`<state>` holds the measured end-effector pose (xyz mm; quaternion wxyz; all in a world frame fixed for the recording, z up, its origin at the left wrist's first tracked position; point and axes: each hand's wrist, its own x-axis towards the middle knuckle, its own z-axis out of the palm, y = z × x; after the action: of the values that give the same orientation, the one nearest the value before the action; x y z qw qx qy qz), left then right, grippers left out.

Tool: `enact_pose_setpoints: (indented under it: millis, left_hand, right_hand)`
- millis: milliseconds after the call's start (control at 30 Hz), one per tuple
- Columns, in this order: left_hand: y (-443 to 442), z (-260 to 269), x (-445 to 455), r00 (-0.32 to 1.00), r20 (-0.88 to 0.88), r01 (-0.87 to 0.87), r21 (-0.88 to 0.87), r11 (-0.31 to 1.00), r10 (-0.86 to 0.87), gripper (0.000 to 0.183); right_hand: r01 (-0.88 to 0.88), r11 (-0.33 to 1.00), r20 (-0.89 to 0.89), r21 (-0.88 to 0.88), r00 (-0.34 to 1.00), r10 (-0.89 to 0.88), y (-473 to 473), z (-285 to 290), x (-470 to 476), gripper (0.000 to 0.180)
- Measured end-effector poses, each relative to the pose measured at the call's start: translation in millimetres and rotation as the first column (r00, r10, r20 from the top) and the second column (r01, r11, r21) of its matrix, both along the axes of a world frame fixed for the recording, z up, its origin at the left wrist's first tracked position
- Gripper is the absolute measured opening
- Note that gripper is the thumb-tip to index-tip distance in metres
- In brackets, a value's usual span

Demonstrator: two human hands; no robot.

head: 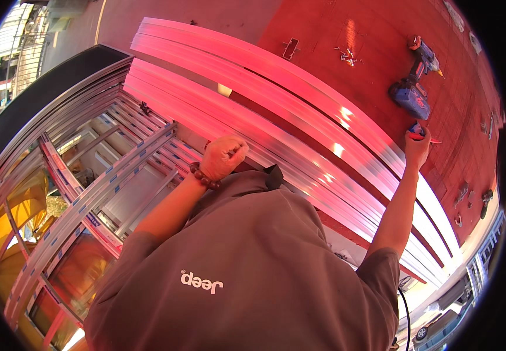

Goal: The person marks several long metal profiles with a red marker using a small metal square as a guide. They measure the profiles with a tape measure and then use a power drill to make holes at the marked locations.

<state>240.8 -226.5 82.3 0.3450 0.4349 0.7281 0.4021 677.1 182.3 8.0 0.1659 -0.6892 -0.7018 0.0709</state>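
Note:
My left hand [225, 154], with a beaded bracelet [203, 176] at the wrist, is curled in front of my body over the near edge of long metal profiles [217, 112]. Nothing shows in its fingers, though the palm is hidden. On the right, my right hand [417, 151] grips a small blue and red object [417, 129], which may be a tape measure; a thin red pointed piece sticks out beside it. That hand is at the far side of the profiles, close to a cordless drill [411, 98] lying on the red work surface [380, 26].
A stack of metal frames [81, 83] with a dark top panel stands at the left, beside crossed aluminium bars [116, 175]. Loose screws [347, 57] and a short profile piece [290, 48] lie beyond the long profiles. A wrench [491, 126] lies far right.

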Motion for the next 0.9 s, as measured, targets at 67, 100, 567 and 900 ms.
enact_pose_setpoints:
  millis: [67, 100, 567, 900]
  left_hand:
    - [18, 5, 5, 0.989, 0.074, 0.122, 0.053, 0.991, -0.125, 0.011]
    - [26, 8, 9, 0.975, 0.164, 0.143, 0.037, 0.989, -0.148, 0.010]
    - [42, 25, 33, 0.516, 0.851, 0.377, -0.120, 0.918, -0.100, 0.045]
    - [-19, 18, -23, 0.339, 0.941, 0.473, -0.156, 0.867, -0.015, 0.034]
  right_hand:
    - [0.044, 0.999, -0.025, 0.027, 0.999, -0.043, -16, 20, -11, 0.067]
    - [0.006, 0.999, -0.110, 0.053, 0.994, -0.001, -33, 32, -19, 0.067]
    - [-0.574, 0.819, -0.555, -0.018, 0.687, 0.469, -347, 138, -221, 0.081]
    - [-0.473, 0.844, -0.864, -0.254, 0.503, 0.022, -419, 152, -239, 0.049]
